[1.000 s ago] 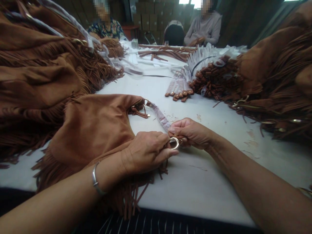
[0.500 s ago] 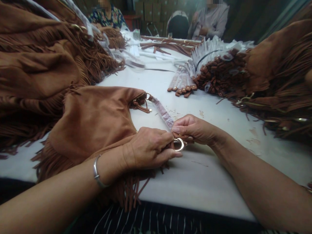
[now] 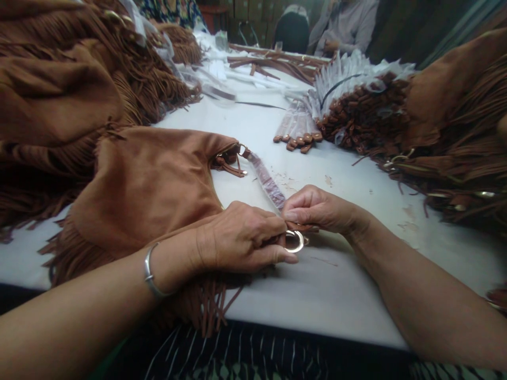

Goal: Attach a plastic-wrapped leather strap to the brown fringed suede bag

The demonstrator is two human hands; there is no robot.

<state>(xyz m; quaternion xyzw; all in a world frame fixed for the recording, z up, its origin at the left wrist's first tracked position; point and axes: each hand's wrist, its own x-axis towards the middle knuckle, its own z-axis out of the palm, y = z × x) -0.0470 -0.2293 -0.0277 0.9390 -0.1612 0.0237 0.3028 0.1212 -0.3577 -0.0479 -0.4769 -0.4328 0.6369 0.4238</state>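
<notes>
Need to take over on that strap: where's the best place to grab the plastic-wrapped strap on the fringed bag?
Probably at the bare middle of the strap, pinching its flat faces from above. It lies flat on the table; its near end is covered by the right hand and left hand at the ring.

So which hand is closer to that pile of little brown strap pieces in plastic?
The right hand is nearer; the strap bundle lies beyond it, further up the table. The left hand sits lower and to the left, gripping the metal ring.
</notes>
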